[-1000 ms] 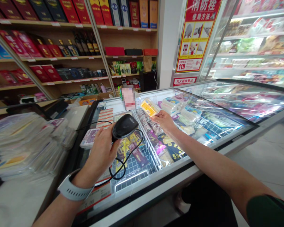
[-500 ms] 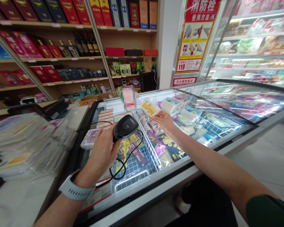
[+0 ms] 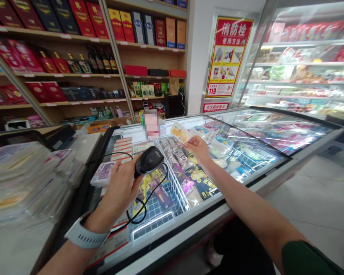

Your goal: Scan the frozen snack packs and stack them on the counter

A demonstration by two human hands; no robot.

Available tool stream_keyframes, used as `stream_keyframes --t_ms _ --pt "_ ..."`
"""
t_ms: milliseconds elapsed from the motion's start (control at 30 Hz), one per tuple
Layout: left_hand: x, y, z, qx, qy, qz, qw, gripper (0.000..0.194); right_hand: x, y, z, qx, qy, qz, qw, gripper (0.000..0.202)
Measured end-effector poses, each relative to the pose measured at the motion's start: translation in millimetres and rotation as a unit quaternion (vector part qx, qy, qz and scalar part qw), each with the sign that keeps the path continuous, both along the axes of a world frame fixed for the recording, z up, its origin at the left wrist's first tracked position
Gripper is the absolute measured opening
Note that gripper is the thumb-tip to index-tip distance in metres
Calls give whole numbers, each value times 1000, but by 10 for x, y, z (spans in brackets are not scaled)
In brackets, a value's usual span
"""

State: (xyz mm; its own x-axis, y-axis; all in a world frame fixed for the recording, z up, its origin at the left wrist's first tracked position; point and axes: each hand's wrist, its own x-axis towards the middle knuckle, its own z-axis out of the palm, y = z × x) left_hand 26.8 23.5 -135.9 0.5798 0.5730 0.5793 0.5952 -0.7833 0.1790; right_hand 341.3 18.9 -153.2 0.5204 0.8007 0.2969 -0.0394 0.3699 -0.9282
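Note:
My left hand point(image 3: 123, 187) is wrapped round a black handheld scanner point(image 3: 149, 160), held over the glass-topped freezer point(image 3: 160, 248). A black cable hangs in loops below it. Between fingers and thumb, my right hand point(image 3: 199, 149) pinches the corner of a flat pack with a yellow and white label point(image 3: 181, 133), above the frozen goods. The scanner's head is to the left of the pack and apart from it. Just left of my left hand, a purple-and-white pack point(image 3: 103, 173) lies on the freezer's edge.
Stacks of clear flat packs point(image 3: 31, 183) stand on the white counter at the left. Inside the freezer is a wire basket point(image 3: 172, 210) with yellow and purple packets. Shelves of boxes and bottles point(image 3: 74, 72) line the back; a red poster point(image 3: 228, 57) hangs on the wall.
The view has shifted a little, so most things sit slightly lower and further left. Both hands keep their holds, and the yellow-labelled pack appears slightly more tilted.

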Motion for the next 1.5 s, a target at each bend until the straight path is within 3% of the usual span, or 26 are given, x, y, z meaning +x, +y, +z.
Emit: stream_keyframes --t_ms 167,300,467,567,667,867,1033,1167,1500 --pt "-10 11 4 -2 -1 -4 1000 50 221 -149 131 13 -76 -62 995 38" --pt "-10 -2 25 1 -8 -9 1000 50 569 -452 123 29 -162 -160 973 32" --pt "-7 -17 42 7 -15 -17 1000 48 1215 -906 -5 -12 -342 -324 882 24" --pt "-1 -21 43 8 -13 -16 1000 49 1536 -1097 -106 -53 -431 -371 821 23" --pt "1 -19 40 8 -13 -18 1000 50 1717 -1183 -205 -80 -485 -377 785 21" --pt "-1 -10 33 10 -15 -15 1000 50 1800 -1129 -294 -102 -532 -355 762 22" --pt "-7 4 26 4 -14 -8 1000 51 1793 -1083 -338 -102 -565 -367 732 40" --pt "-13 4 19 -1 -8 -9 1000 51 1764 -1100 -368 -102 -570 -373 725 50" --pt "-5 -56 71 3 -21 -12 1000 50 1474 -1167 -214 -30 -611 -362 704 49"
